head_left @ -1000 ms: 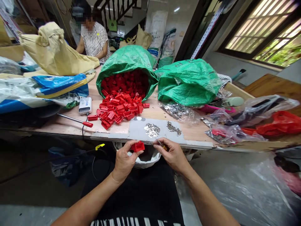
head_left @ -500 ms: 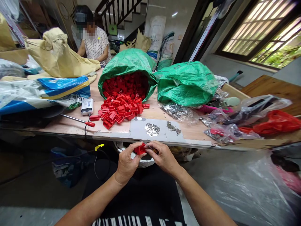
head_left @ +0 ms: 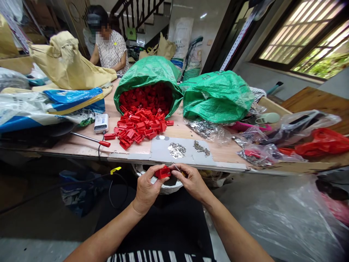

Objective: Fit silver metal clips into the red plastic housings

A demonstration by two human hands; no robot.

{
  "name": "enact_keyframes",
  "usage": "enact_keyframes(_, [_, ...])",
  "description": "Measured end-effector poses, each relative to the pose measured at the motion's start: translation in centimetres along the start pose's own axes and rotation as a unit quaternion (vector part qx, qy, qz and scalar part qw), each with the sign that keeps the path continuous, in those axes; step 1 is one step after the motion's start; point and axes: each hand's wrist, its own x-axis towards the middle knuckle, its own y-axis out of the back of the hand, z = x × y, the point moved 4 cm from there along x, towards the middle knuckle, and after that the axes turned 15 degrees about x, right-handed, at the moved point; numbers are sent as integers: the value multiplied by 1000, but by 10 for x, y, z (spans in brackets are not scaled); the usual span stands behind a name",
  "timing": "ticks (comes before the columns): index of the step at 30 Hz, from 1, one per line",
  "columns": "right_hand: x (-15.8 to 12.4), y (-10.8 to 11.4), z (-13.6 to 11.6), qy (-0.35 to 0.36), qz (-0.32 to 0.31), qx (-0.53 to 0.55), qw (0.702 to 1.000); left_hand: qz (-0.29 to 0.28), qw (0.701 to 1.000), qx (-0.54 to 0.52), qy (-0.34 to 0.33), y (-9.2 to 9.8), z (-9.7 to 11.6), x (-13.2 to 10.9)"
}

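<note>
Head view: looks forward and down past the near edge of a wooden table (head_left: 81,151), toward a co-worker (head_left: 109,51) working at the far side.

Left hand (head_left: 147,191): closed around a red plastic housing (head_left: 163,172), which sits at the top of the grip, just below the table edge and above a white plastic bag (head_left: 174,187).

Right hand (head_left: 191,181): thumb and fingers pinch a thin metal-tipped tool (head_left: 176,167); handle mostly hidden. Tip lies at or just beside the housing; contact cannot be told.

Table stock: a green woven sack (head_left: 148,72) lies on its side, spilling red housings (head_left: 136,131) across the wood.

Metal stock: two small heaps of silvery metal bits (head_left: 176,150) rest on a grey card (head_left: 163,147) near the table edge.

Risk 1: a slip of the tool under pressure could jab the left fingers, as the tip works close to them.

Risk 2: the small housing could drop into the bag if the left grip loosens.

Risk 3: a raised elbow or hand catching the card could scatter the metal bits.
</note>
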Motion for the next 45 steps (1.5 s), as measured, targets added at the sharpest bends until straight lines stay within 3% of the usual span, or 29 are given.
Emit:
enact_keyframes(4, [0,7,9,-27,33,24,999,-2,1000,-2,1,0,1,-1])
enact_keyframes(17, [6,-10,21,-77,-31,91,992,35,992,49,-109,-2,12,-9])
enact_keyframes(22, [0,-12,31,-123,-35,148,981,16,992,57,-107,-6,9,-13])
enact_keyframes(27, [-7,-18,41,-189,-76,265,942,-14,997,31,-73,-8,3,-17])
enact_keyframes(33, [-10,-17,38,-213,-82,337,913,-38,998,-19,-51,-7,0,-16])
enact_keyframes(38, [-13,-20,38,-234,-87,402,881,-92,984,-153,-2,-9,-7,-14])
enact_keyframes(42, [-12,-24,43,-231,-91,407,879,-104,948,-285,93,-15,-11,-13])
enact_keyframes(45, [-2,-17,47,-213,-95,355,906,-92,927,-335,144,-18,-14,-10])
